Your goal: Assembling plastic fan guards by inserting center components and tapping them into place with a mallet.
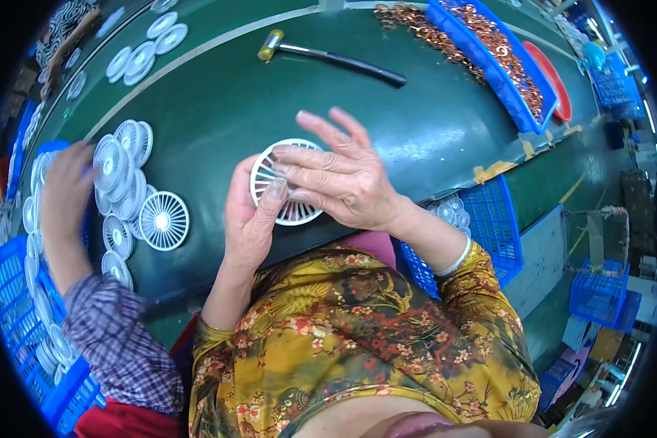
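A round white slotted disc (299, 212) is held over the near part of the green table. My left hand (250, 212) grips it by its left edge, with the thumb across its face. My right hand (350, 175) lies over the disc's upper right, several fingertips and the thumb closed against its middle. Two other fingers of that hand stick up, apart from the disc. Whether a small part sits under the right fingertips is hidden. A single slotted disc (163, 221) lies flat to the left, beside a heap of similar discs (117, 239).
A hammer (336, 60) with a yellow head lies across the table. Copper-coloured rings fill a blue bin (482, 62) and spill beside it; a red tray (550, 80) is behind. A co-worker's blurred hand (64, 190) is by the left heap. Blue baskets (493, 226) stand below the table.
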The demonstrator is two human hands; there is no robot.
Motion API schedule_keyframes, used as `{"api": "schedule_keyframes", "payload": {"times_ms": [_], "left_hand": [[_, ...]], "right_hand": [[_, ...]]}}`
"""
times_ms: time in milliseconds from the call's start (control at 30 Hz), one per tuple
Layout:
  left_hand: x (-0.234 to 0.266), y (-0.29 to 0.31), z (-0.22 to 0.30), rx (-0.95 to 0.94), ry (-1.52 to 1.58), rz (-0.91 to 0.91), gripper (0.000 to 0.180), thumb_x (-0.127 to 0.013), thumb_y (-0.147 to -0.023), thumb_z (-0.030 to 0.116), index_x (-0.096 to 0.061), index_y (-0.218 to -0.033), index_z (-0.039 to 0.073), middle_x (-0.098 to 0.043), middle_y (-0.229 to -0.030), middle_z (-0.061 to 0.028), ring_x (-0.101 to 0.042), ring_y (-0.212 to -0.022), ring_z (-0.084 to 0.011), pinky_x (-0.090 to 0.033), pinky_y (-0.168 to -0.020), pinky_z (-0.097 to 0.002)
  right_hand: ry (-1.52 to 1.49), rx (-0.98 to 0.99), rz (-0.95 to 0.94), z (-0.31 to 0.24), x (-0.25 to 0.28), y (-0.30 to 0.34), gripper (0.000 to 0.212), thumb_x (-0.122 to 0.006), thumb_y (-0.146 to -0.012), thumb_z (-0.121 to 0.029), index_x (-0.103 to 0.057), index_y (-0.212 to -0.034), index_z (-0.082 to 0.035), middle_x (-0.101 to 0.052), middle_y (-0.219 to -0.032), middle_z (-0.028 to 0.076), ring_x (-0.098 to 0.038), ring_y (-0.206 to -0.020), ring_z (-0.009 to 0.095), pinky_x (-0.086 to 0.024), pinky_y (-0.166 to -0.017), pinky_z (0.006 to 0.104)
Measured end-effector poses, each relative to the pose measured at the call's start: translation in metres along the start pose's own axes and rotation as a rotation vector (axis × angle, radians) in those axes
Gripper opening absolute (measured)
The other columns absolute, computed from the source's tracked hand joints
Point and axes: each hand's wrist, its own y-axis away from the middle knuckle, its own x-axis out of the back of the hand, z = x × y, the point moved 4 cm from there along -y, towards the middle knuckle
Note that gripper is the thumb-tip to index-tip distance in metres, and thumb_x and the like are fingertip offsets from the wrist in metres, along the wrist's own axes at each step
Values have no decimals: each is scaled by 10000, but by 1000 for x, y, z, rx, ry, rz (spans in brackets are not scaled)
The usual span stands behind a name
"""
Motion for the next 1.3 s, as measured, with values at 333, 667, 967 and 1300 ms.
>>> {"api": "schedule_keyframes", "payload": {"times_ms": [333, 667, 967, 1300], "left_hand": [[0, -6, -1, -630, -1077, 257, 388, -680, -809, 66, -523, -1158, 6, -667, -846, -158, -665, -660, -287, -529, -569, -358], [11, -4, -7, -350, -1309, 25, 597, -670, -805, 347, -457, -1327, 152, -316, -1420, -249, -259, -1338, -436, -193, -1067, -605], [103, 34, 30, -39, -1812, 626, 696, -662, -794, 435, -421, -1341, 79, -377, -1336, -307, -351, -1253, -445, -258, -1002, -597], [103, 63, 38, -236, -1468, 814, 740, -835, -652, 233, -469, -1254, 5, -430, -1077, -206, -463, -1000, -354, -397, -850, -426]], "right_hand": [[803, -767, 138, 224, 111, 23, 389, -548, -871, -387, -617, -1129, -105, -646, -967, 231, -624, -964, 357, -503, -814, 457], [833, -815, 153, 261, 140, 54, 300, -560, -864, -281, -678, -883, -6, -668, -835, 205, -644, -792, 377, -494, -704, 466], [816, -833, 5, 238, 114, 50, 303, -493, -911, -325, -656, -954, -73, -660, -868, 202, -633, -840, 385, -484, -764, 475], [585, -646, -23, 192, 90, 31, 161, -608, -861, -227, -626, -873, -68, -623, -867, 116, -624, -783, 280, -487, -688, 404]]}}
